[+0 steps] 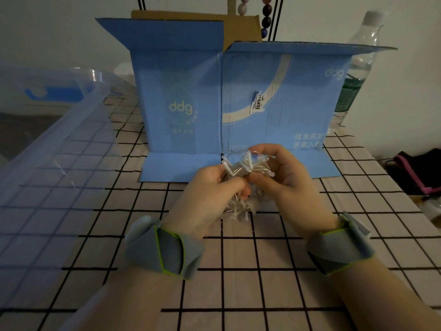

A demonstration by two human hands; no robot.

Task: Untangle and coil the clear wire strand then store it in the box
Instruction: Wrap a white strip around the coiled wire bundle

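A bundle of clear wire strand [243, 168] with small white bulbs sits between my two hands, just above the checked tablecloth. My left hand [210, 194] grips the bundle from the left, fingers curled around it. From the right, my right hand [284, 175] pinches it between thumb and fingers. A loose part of the strand hangs below the hands and is partly hidden. The blue cardboard box [181, 91] stands open right behind the hands, with its flaps spread out.
A large clear plastic bin [55, 144] lies along the left side of the table. A plastic water bottle [358, 65] stands behind the box at the right. Dark cloth [420, 170] rests off the table's right edge. Grey bands wrap both wrists.
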